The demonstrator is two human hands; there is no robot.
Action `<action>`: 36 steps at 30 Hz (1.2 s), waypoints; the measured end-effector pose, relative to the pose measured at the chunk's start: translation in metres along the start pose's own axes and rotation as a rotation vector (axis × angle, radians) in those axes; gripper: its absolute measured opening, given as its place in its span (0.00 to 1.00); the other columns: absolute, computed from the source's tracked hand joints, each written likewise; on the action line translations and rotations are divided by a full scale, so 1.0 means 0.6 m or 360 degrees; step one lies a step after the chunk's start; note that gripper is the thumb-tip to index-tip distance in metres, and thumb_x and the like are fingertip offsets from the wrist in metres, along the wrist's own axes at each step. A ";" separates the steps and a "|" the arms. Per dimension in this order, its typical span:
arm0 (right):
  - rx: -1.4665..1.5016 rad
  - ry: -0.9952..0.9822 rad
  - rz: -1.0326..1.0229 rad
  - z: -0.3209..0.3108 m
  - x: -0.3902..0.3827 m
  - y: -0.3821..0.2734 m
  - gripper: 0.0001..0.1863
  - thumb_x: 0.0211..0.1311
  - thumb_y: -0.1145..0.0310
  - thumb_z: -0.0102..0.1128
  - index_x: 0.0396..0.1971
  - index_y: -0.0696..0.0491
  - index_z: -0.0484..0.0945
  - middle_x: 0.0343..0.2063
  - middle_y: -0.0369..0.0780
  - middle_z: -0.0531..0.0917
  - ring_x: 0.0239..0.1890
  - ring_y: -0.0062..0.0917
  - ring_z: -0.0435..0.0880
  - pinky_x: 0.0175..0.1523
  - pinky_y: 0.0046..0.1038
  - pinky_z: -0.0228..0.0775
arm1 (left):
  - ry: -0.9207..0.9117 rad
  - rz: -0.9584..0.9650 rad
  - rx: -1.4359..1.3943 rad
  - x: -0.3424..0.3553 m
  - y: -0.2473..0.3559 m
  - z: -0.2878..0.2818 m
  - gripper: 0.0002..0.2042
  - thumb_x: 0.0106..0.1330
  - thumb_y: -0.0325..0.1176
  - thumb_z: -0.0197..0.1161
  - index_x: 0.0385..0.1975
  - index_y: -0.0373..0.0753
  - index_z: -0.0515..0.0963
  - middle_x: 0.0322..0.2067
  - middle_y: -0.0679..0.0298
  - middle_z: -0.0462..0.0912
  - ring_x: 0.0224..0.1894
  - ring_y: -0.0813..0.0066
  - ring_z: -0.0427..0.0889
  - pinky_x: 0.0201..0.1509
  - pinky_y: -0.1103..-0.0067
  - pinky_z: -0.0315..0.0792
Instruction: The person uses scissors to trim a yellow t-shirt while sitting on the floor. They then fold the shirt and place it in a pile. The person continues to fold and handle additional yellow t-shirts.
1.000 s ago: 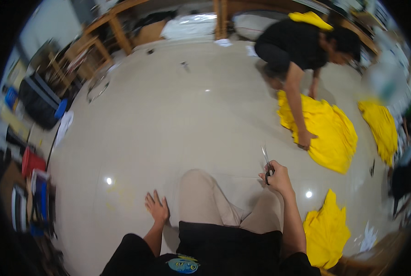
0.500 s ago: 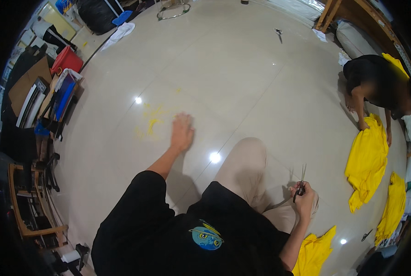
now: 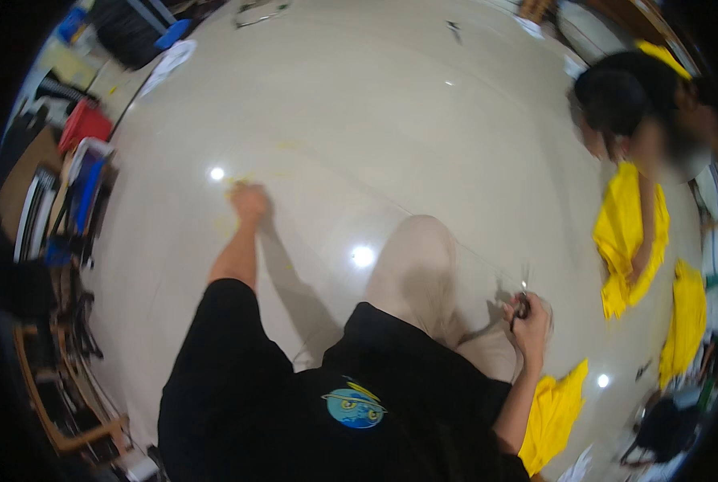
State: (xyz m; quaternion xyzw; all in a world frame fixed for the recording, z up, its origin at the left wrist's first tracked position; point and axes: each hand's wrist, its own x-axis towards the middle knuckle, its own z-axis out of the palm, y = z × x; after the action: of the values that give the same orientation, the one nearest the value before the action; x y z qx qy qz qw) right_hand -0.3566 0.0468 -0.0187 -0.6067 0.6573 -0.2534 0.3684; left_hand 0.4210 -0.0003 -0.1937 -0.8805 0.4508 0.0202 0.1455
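The scissors [image 3: 521,309] have dark handles and thin, silvery blades. The right hand [image 3: 537,317] grips them by the handles, with the blades pointing up and away from the person; whether the blades are parted is too blurred to tell. The yellow scraps [image 3: 235,185] are small, thin bits scattered loosely over the pale, shiny floor [image 3: 359,153]. Most lie just beside the left hand [image 3: 250,203], beyond and below it, and a faint few lie farther off.

No lettering, label, number or sign can be read on anything in view.
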 end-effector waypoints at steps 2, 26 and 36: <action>0.0105 0.0035 0.0100 0.012 0.003 -0.051 0.24 0.62 0.74 0.83 0.55 0.61 0.80 0.45 0.42 0.88 0.44 0.24 0.87 0.47 0.29 0.84 | 0.0406 -0.0569 -0.0113 0.066 -0.093 -0.010 0.26 0.80 0.51 0.56 0.65 0.38 0.83 0.71 0.43 0.77 0.67 0.38 0.80 0.73 0.46 0.70; -0.1233 0.0737 0.1077 -0.121 -0.139 0.349 0.20 0.57 0.67 0.78 0.47 0.60 0.86 0.55 0.54 0.82 0.53 0.53 0.89 0.58 0.49 0.86 | -0.0510 0.1091 -0.1603 -0.103 0.282 -0.198 0.28 0.85 0.38 0.60 0.79 0.32 0.68 0.74 0.43 0.75 0.76 0.57 0.75 0.81 0.66 0.66; -0.0380 0.0414 0.1059 -0.122 -0.117 0.447 0.17 0.48 0.64 0.79 0.38 0.55 0.88 0.43 0.52 0.92 0.48 0.47 0.93 0.54 0.43 0.86 | -0.0954 0.1751 -0.1135 -0.428 0.632 -0.388 0.25 0.84 0.37 0.61 0.77 0.36 0.73 0.67 0.48 0.83 0.63 0.63 0.84 0.70 0.69 0.75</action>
State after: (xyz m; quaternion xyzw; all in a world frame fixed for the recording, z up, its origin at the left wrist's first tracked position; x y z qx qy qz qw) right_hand -0.5793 0.1441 -0.1717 -0.3613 0.8847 -0.1162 0.2707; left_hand -0.0571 -0.0708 -0.0186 -0.4764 0.7356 0.4772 -0.0646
